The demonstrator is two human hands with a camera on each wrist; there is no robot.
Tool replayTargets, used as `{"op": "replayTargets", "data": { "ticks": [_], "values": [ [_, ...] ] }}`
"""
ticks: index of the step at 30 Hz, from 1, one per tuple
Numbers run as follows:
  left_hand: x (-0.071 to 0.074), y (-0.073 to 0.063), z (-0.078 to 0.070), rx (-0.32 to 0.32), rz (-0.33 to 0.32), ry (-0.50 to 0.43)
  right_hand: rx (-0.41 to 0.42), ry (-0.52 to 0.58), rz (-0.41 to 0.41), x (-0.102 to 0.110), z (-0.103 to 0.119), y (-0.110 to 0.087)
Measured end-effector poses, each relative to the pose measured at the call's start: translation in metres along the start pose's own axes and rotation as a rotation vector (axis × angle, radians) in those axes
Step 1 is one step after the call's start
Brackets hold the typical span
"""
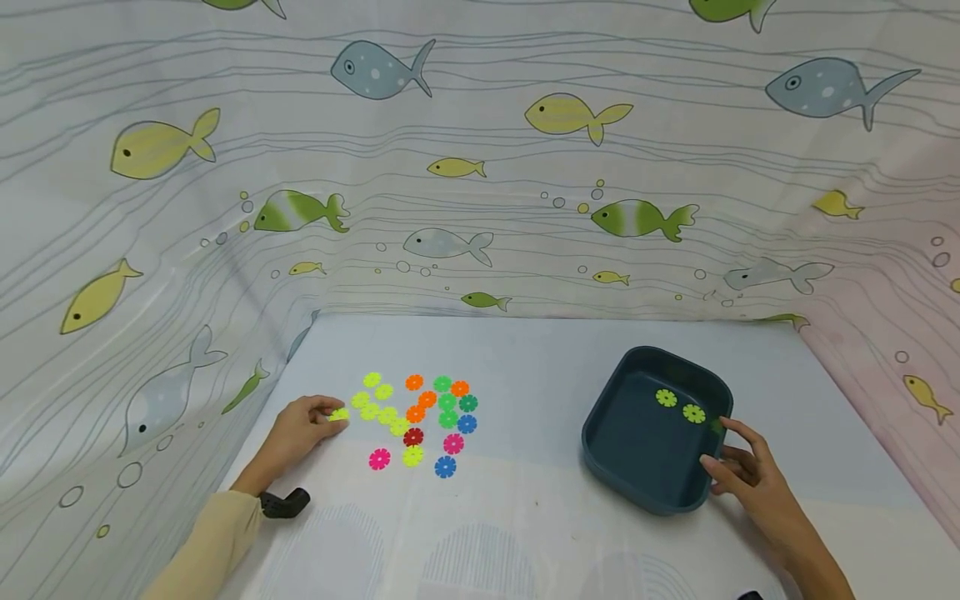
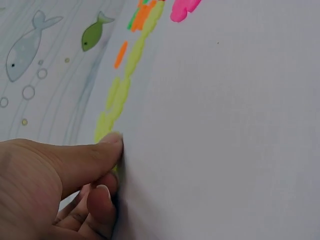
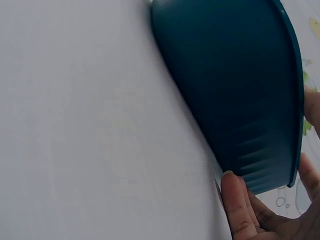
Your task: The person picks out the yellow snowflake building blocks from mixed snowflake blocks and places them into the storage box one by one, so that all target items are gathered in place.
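Observation:
My left hand (image 1: 303, 425) is at the left of the table and pinches a yellow notched plastic disc (image 1: 340, 414) between thumb and fingertips. In the left wrist view the thumb mostly hides that disc. Just right of it lie more flat discs: several yellow ones (image 1: 370, 411), orange (image 1: 415, 413), green (image 1: 447, 418), blue (image 1: 446, 467), pink (image 1: 379, 458) and dark red (image 1: 413, 437). My right hand (image 1: 750, 475) grips the right side of a dark blue-green tub (image 1: 645, 475). Inside the tub are two yellow-green discs (image 1: 666, 397). A green patch shows on its inner wall near my fingers.
A white cloth (image 1: 525, 517) covers the table. Fish-patterned curtain (image 1: 510, 183) hangs behind and along both sides. A black strap piece (image 1: 287, 503) is at my left wrist. The tub stands to the right of the discs, with a stretch of cloth between.

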State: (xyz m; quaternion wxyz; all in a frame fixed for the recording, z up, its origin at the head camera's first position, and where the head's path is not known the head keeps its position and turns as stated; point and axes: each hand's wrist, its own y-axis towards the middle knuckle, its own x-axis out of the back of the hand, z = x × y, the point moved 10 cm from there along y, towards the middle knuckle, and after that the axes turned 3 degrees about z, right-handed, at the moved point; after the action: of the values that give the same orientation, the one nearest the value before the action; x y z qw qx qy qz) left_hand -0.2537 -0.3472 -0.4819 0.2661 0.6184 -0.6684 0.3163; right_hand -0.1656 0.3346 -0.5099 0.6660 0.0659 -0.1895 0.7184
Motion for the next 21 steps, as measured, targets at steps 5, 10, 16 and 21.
{"op": "replayTargets", "data": {
  "ticks": [5,10,16,21],
  "values": [
    [-0.001,0.001,0.000,0.005,-0.010,-0.009,-0.005,-0.002,0.000,0.001,-0.002,0.000],
    [0.000,0.002,-0.002,0.000,-0.038,0.007,-0.007,0.000,0.001,0.001,-0.002,0.002],
    [-0.001,0.002,-0.010,-0.029,-0.045,0.041,-0.016,0.000,0.001,0.001,-0.003,0.001],
    [-0.002,0.002,-0.012,-0.029,-0.016,0.030,-0.032,0.006,0.002,0.001,-0.004,0.001]
  ]
}}
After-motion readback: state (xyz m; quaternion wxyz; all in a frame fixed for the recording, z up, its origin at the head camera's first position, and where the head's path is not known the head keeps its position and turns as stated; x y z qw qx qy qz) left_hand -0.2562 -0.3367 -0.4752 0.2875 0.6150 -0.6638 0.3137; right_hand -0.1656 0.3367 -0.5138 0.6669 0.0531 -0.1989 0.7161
